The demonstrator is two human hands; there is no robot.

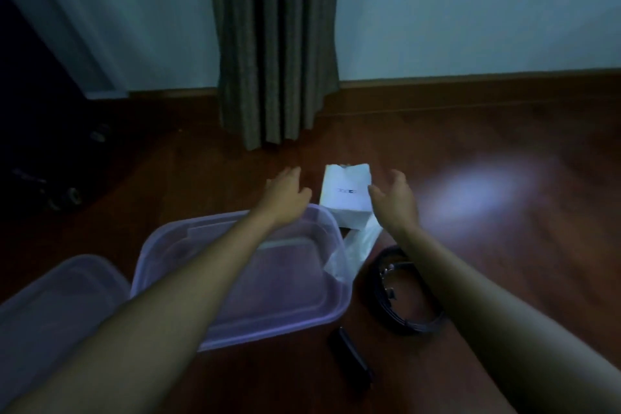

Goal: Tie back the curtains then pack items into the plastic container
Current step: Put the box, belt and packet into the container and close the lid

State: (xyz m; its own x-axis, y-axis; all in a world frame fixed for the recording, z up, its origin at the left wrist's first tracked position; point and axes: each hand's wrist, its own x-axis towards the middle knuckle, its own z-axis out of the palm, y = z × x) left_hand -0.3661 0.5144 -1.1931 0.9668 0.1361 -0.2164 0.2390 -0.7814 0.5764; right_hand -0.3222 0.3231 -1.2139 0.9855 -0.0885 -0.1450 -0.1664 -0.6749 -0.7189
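Head view. Locate curtain (275,44) at top centre, drawn into a narrow bunch reaching the floor. No tie-back within frame, so rate step one as probably done but unconfirmed.

Find plastic container (268,326) open on the floor at lower centre, beneath the left forearm, with lid (50,299) just beside it on the left. No packed items discernible inside in the dim light, so rate packing as barely begun.

Note left hand (285,195) and right hand (396,202) beyond the container's far rim, fingers relaxed and spread, gripping nothing, flanking white paper bag (347,198). Right fingertips at the bag's edge; contact not discernible.

Count as left to pack, all on the floor outside the container:
- white paper bag
- clear plastic bag (353,252)
- coiled belt (403,296)
- small dark object (353,360)
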